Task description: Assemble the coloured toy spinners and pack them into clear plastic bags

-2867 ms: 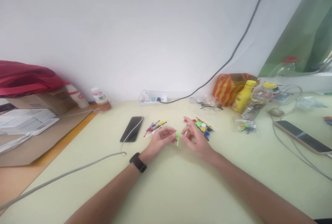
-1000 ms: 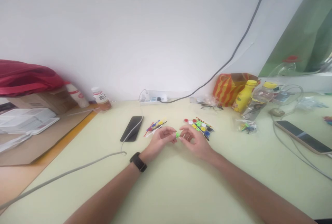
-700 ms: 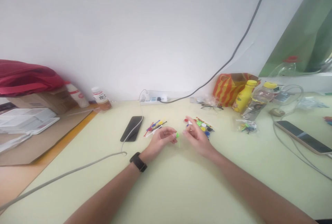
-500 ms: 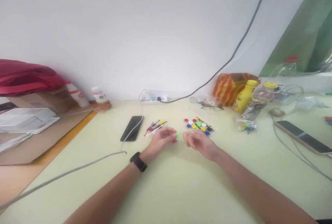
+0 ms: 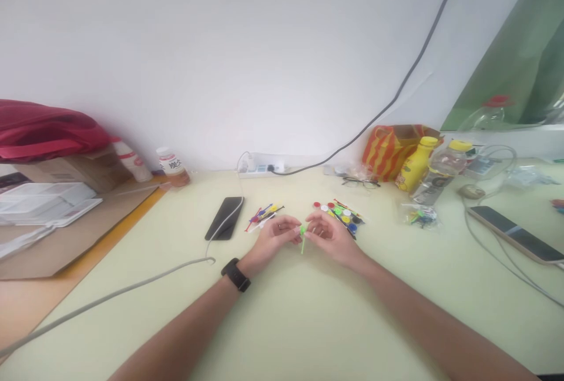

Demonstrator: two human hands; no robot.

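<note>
My left hand [image 5: 278,236], with a dark watch on its wrist, pinches a small round green plastic disc [image 5: 302,230] between thumb and fingertips. A thin green stick [image 5: 303,244] points down from the disc. The fingertips of my right hand [image 5: 331,239] close on the stick's upper part at the disc; how the two parts join is too small to make out. Behind my left hand lies a bundle of coloured sticks and discs [image 5: 264,213]. Beyond my right hand is a pile of loose coloured discs and sticks [image 5: 338,211], partly hidden by that hand.
A black phone [image 5: 224,219] lies left of my hands, crossed by a pale cable [image 5: 145,278]. At the right are a small plastic bag of parts [image 5: 420,215], a yellow bottle [image 5: 414,164], a clear bottle [image 5: 440,172] and another phone [image 5: 515,233]. Glasses [image 5: 360,182] lie near the wall.
My right hand has moved left and met my left hand at the green disc. The green stick now shows below the disc. My left hand has hardly moved.
</note>
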